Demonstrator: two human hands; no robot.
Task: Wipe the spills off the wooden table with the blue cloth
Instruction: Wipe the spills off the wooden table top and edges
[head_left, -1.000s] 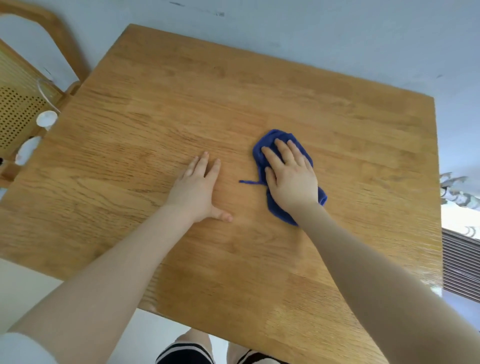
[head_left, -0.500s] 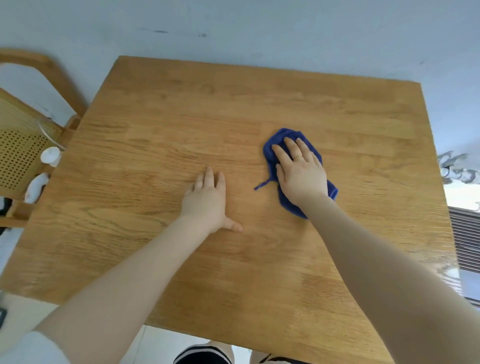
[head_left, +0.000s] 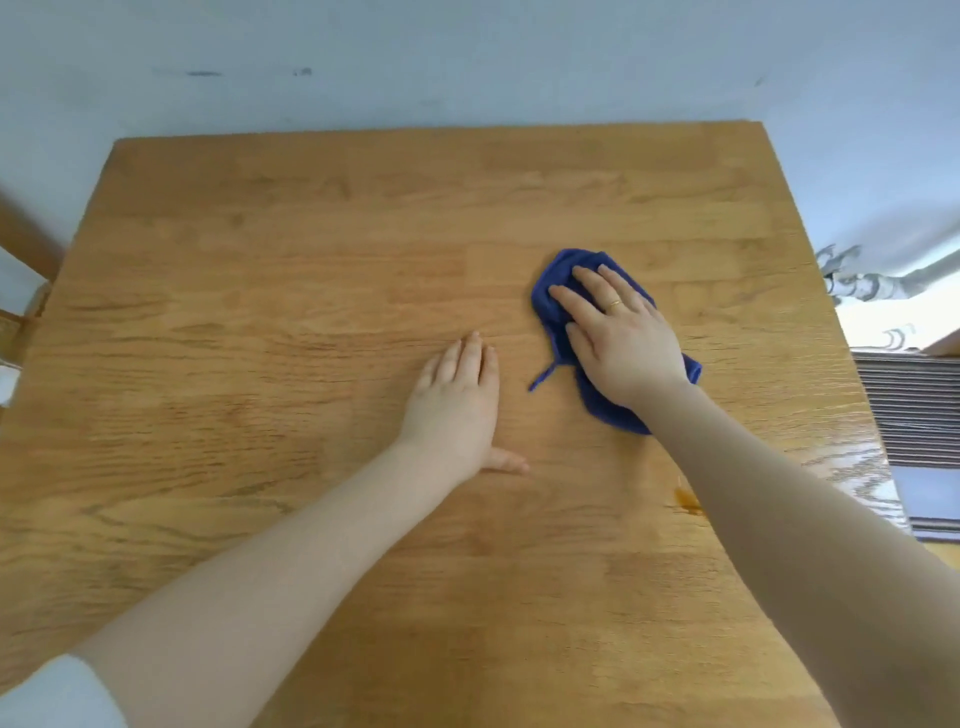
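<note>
The right hand (head_left: 626, 345) lies flat on the bunched blue cloth (head_left: 558, 296), fingers straight and spread, pressing it against the wooden table (head_left: 311, 249); a thin gold ring (head_left: 614, 304) shows on one finger. The cloth sits right of the table's middle, its far end sticking out beyond the fingertips, its near end showing beside the wrist, and a thin blue loop (head_left: 544, 375) trailing out toward the left hand. The left hand (head_left: 457, 405) rests palm down on bare wood just beside the cloth, fingers together and straight, thumb out to the side, holding nothing. A small amber spill (head_left: 688, 500) sits on the wood nearer the person, touching the edge of the right forearm.
</note>
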